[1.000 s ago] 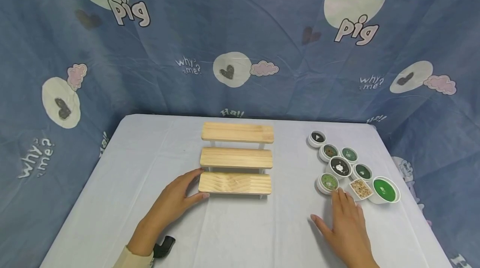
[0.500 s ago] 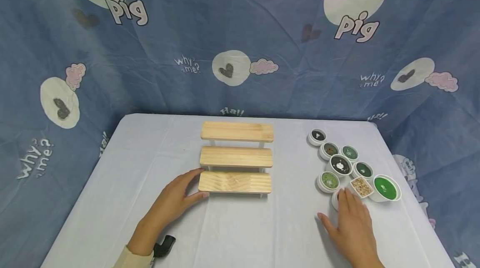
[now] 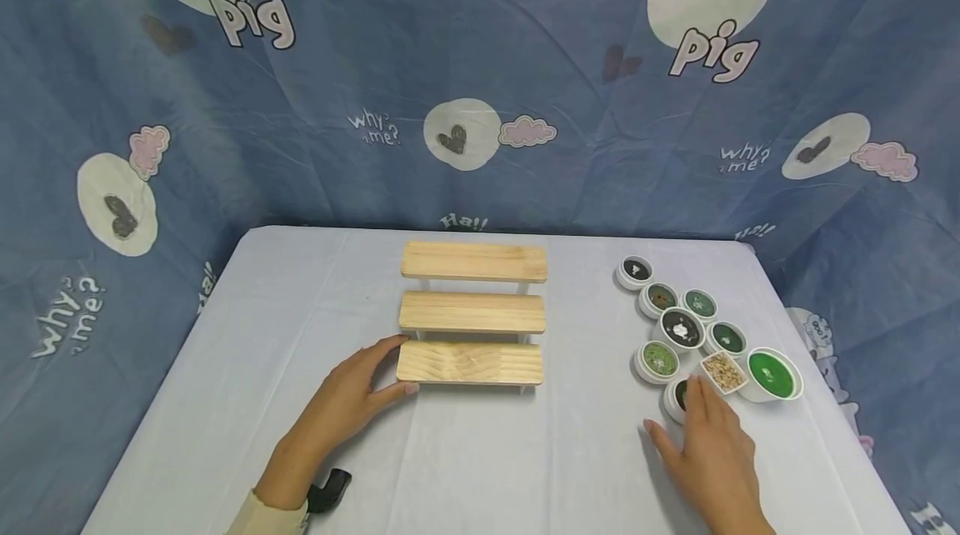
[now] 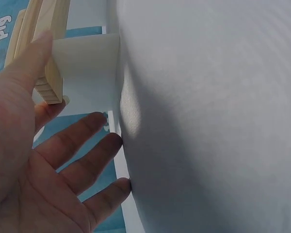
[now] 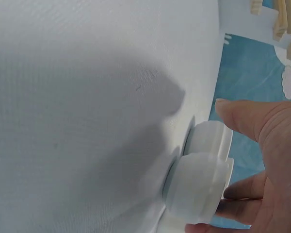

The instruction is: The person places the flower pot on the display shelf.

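A three-step wooden display stand with pale boards on white supports stands mid-table. My left hand pinches the left end of its lowest board between thumb and forefinger; the other fingers extend below the board in the left wrist view. On the right, my right hand hovers at a small white round pot with a dark top, fingers overlapping its right side. In the right wrist view, the thumb and fingers stand apart around the white pot, with nothing gripped.
Several small white pots cluster on the right, including a light-green-topped one and a larger bright-green one. Among them sits a square dish of tan bits. A blue printed cloth hangs behind the white table.
My right hand has shifted slightly right and toward me, uncovering the front dark-topped pot. The left hand stays on the stand.
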{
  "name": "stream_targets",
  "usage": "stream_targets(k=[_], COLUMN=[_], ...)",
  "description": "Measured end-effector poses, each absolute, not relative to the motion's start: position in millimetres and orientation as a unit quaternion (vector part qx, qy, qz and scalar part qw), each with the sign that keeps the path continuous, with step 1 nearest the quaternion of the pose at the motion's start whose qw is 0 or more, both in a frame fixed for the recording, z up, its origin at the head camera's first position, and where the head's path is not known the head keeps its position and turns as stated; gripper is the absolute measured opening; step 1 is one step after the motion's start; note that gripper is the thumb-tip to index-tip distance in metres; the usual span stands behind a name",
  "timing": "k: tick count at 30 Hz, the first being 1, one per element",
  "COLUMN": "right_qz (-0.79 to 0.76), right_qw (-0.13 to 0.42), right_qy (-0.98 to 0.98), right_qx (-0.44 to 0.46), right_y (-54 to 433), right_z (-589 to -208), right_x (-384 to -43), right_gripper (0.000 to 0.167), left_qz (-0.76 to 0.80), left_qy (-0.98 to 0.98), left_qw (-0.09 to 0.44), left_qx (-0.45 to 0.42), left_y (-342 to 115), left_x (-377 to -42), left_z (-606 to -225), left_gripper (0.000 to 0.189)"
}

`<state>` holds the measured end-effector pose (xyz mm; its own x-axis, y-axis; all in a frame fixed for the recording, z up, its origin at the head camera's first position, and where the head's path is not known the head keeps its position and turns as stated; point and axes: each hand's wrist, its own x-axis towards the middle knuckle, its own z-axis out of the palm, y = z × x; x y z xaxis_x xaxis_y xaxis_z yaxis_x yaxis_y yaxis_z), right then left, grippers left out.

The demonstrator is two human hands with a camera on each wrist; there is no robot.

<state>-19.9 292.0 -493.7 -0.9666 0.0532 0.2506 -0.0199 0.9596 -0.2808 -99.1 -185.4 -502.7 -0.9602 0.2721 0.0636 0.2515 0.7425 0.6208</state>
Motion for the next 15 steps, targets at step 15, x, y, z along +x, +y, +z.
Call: stream_targets(k=[15], right_qz=[0.15], right_qw=[0.105], right_qy=[-0.983], right_qx=[-0.019], right_y=[298.5], right_z=[-491.5], right_x=[-27.2], right_gripper=[0.076], left_qz=[0.341], left_qy=[0.931], left_qw=[0.031], left_qx=[0.125], left_y=[-183.3], left_x=[-100.1], left_z=[-503.8], left_gripper=[0.08])
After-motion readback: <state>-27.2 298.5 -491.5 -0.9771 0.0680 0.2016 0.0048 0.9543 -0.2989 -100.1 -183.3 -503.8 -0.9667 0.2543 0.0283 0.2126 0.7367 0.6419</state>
